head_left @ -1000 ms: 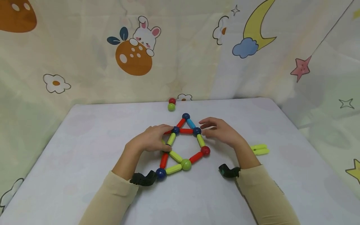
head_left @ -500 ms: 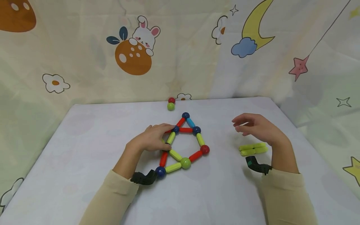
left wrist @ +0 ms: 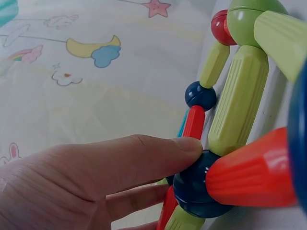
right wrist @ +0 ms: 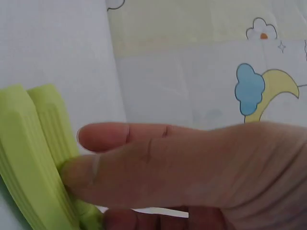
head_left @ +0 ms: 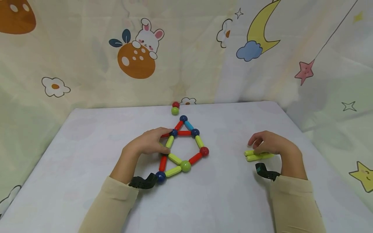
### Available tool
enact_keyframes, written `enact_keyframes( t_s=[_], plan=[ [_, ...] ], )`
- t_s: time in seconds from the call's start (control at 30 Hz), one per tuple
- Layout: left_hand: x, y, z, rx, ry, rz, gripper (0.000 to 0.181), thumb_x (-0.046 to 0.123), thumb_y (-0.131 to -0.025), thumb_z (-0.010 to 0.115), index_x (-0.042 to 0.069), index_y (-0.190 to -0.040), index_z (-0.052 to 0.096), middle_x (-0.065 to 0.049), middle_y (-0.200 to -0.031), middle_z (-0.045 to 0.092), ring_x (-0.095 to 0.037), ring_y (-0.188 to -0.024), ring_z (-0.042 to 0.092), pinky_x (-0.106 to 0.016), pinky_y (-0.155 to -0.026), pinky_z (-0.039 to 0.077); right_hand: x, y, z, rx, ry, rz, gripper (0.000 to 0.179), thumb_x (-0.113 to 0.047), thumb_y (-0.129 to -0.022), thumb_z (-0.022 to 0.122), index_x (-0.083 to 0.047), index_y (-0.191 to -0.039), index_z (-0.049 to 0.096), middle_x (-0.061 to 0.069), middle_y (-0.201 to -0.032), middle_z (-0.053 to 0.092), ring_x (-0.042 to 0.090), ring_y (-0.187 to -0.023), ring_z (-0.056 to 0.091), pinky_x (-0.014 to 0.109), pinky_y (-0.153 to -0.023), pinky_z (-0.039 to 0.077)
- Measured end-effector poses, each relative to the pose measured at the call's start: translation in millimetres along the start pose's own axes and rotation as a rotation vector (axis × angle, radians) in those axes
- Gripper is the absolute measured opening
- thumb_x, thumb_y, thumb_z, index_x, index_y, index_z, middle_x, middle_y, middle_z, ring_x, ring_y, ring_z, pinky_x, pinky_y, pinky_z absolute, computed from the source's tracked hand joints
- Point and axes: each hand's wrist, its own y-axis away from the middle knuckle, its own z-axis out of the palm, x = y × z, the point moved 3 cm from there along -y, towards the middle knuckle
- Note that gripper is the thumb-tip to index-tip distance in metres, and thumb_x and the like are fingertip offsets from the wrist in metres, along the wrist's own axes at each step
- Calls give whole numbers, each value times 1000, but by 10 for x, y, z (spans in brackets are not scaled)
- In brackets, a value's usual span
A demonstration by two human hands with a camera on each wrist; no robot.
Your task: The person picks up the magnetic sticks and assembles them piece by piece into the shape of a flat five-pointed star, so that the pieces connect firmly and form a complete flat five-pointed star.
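Observation:
In the head view, a flat frame of magnetic rods [head_left: 194, 158] and balls [head_left: 185, 166] lies on the table, with red, yellow-green and light blue rods. My left hand [head_left: 148, 141] grips its left side. The left wrist view shows the thumb [left wrist: 158, 151] on a dark blue ball [left wrist: 194, 187], the other fingers partly hidden behind. At the right, two yellow-green magnetic rods [head_left: 259, 157] lie side by side. My right hand [head_left: 271, 142] is bent over them. In the right wrist view its thumb [right wrist: 110, 175] and a lower finger pinch the farther rod [right wrist: 53, 120].
A loose red ball [head_left: 175, 104] and green ball [head_left: 175, 111] touch each other near the back edge of the white table [head_left: 227, 194]. A printed cloth [head_left: 189, 64] hangs behind it. Both wrists wear black camera mounts [head_left: 266, 172].
My right hand has left the frame's right side, moved right and come down on the yellow-green rods. My left hand stays on the frame, which appears slightly farther left.

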Motion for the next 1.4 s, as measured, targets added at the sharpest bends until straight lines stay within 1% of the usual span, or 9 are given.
enact_keyframes(
  t_s=[0.17,0.33,0.53,0.67,0.83,0.9,1.0,1.2,1.4],
  plan=[
    [-3,-4,3,4,2,-8,81,29,-87,79,18,-159,43,-7,-161,45,-32,-147,42,-58,-113,44,-15,-66,43,26,26,17,26,-15,-83,76,-12,-109,73,10,-108,68,26,-99,59,36,-79,49],
    [10,-9,5,5,-4,-9,81,29,-87,79,17,-158,43,-8,-161,45,-32,-146,43,-58,-112,46,-45,-83,57,36,39,31,25,-17,-86,72,-11,-111,72,9,-110,69,24,-97,61,37,-81,49],
    [6,-8,14,4,-6,-9,81,29,-87,79,16,-158,43,-8,-161,46,-32,-145,43,-57,-111,46,-56,-55,20,54,41,-26,30,-20,-93,67,-6,-120,68,16,-116,67,26,-98,60,36,-80,49],
    [12,-8,8,4,-7,-10,81,28,-87,80,15,-158,43,-9,-161,45,-32,-145,43,-57,-110,48,-107,-95,12,91,14,-70,34,-23,-97,67,-4,-125,65,17,-118,66,26,-98,61,34,-79,50],
    [21,-6,3,-1,-4,-14,82,28,-87,80,15,-159,42,-9,-161,45,-32,-146,43,-57,-111,46,-265,-202,39,187,-4,-134,35,-26,-99,67,-6,-127,66,15,-116,67,27,-99,62,35,-79,50],
    [22,-11,1,-3,-1,-13,82,28,-87,80,15,-159,42,-9,-161,45,-32,-146,42,-57,-112,45,-349,-254,69,224,-10,-152,34,-26,-99,66,-7,-127,66,15,-115,67,29,-102,63,37,-80,50],
    [18,-9,-14,-4,-5,-10,82,28,-88,80,15,-159,42,-9,-162,44,-33,-147,41,-57,-114,44,-507,-362,145,256,-35,-176,31,-23,-99,65,-8,-127,67,15,-114,67,30,-104,63,38,-83,50],
    [8,-12,-12,0,6,-11,82,28,-87,80,16,-159,42,-8,-162,44,-32,-147,41,-57,-115,42,-802,-596,336,254,-66,-190,30,-20,-100,64,-9,-127,68,15,-115,67,31,-104,62,38,-82,53],
    [11,-11,-1,2,8,-19,82,28,-87,80,17,-159,42,-7,-162,45,-31,-147,41,-57,-114,43,-970,-767,465,216,-53,-204,30,-19,-99,64,-10,-127,68,13,-113,67,30,-102,61,37,-83,54]
  ],
)
